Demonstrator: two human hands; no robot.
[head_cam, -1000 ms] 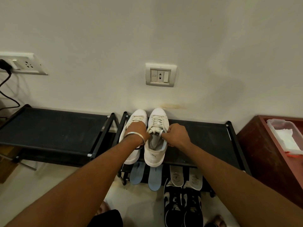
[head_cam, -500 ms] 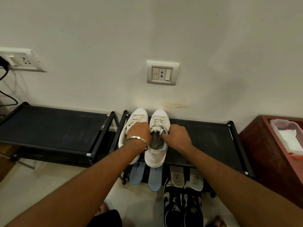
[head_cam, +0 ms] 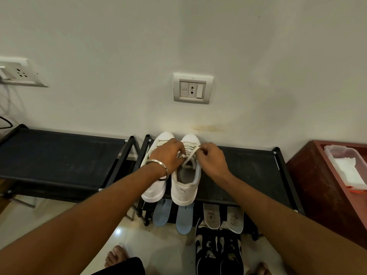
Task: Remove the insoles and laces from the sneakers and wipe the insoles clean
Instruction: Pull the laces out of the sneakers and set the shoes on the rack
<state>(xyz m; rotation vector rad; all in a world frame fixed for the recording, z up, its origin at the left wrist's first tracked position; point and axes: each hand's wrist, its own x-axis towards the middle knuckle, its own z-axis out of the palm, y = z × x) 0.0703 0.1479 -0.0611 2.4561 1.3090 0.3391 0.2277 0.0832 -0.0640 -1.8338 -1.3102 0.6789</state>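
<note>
The left hand [head_cam: 168, 154] and right hand [head_cam: 212, 159] both pinch the lace [head_cam: 189, 158] of the right white sneaker [head_cam: 185, 185], fingers curled over its eyelets. That sneaker stands beside its pair [head_cam: 154, 189] on the black rack [head_cam: 248, 175], toes to the wall. A bangle [head_cam: 158, 164] circles the left wrist. Below the rack lie two blue insoles [head_cam: 183, 219] and two white insoles [head_cam: 234, 219], then black sneakers [head_cam: 218, 253] on the floor. A tub [head_cam: 345, 167] sits on the red cabinet [head_cam: 321, 195] at right.
</note>
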